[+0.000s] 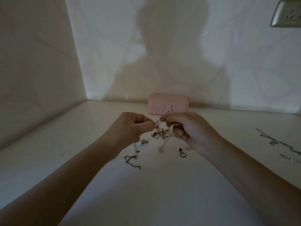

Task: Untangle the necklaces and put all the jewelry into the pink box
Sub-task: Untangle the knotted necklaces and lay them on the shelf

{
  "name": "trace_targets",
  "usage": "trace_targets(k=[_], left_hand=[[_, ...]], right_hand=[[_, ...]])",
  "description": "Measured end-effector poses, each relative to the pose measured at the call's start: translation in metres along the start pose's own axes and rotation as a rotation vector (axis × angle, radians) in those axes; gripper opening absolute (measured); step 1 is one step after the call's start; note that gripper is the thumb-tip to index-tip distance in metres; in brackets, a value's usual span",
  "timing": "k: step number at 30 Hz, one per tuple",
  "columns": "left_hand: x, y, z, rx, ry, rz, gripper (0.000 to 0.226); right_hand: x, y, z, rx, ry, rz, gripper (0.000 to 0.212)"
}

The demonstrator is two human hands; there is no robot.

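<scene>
left grip, left forearm: bare | right grip, right forearm: bare (dim light)

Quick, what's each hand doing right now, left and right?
Left hand: fingers curled, pinching the tangled necklaces.
Right hand: fingers curled, pinching the same tangle from the other side.

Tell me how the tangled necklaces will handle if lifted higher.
Likely floppy: strands of the tangled necklaces dangle below where the left hand and right hand pinch them. Probably light, since pinches alone hold them up. Thin chains may snag if tugged.
</scene>
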State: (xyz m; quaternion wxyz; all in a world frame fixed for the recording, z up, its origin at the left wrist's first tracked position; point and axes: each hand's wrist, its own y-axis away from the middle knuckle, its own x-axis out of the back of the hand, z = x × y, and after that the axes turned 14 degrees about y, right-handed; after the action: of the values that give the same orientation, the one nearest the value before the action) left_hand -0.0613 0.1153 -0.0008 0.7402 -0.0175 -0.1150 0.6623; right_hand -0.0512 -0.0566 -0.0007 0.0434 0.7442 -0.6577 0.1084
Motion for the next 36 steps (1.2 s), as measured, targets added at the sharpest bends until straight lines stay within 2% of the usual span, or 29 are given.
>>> trace_targets(k=[5, 9, 12, 14, 17, 19, 24, 29, 36], left_hand=[[0.000, -0.003, -0.005, 0.114, 0.042, -0.077, 0.020], [0.004, -0.005, -0.007, 0.145, 0.128, -0.095, 0.016], [0.004, -0.006, -0.008, 0.142, 0.139, -0.103, 0.017], [0.005, -0.007, -0.009, 0.132, 0.159, -0.100, 0.023], [0.008, -0.007, -0.007, 0.111, 0.129, -0.082, 0.019], [0.011, -0.008, -0.007, 0.114, 0.121, -0.065, 0.019], [0.009, -0.004, -0.003, 0.170, 0.151, -0.103, 0.018], [0.004, 0.000, 0.000, 0.199, 0.145, -0.147, 0.022], [0.001, 0.003, 0.002, 0.247, 0.227, -0.184, 0.024]], right_hand=[[-0.001, 0.001, 0.001, 0.075, 0.289, -0.008, 0.008], [0.004, 0.000, -0.001, 0.014, 0.199, -0.038, 0.008], [0.004, 0.001, -0.001, 0.001, 0.244, -0.098, 0.021], [0.007, 0.001, -0.001, 0.055, 0.264, -0.180, 0.025], [0.010, 0.005, -0.004, 0.195, 0.348, -0.268, 0.009], [0.010, 0.006, -0.005, 0.274, 0.405, -0.238, 0.004], [0.014, -0.001, -0.006, 0.401, 0.480, -0.077, 0.007], [0.019, 0.002, -0.010, 0.516, 0.655, -0.098, 0.010], [0.019, 0.004, -0.010, 0.542, 0.683, -0.075, 0.021]])
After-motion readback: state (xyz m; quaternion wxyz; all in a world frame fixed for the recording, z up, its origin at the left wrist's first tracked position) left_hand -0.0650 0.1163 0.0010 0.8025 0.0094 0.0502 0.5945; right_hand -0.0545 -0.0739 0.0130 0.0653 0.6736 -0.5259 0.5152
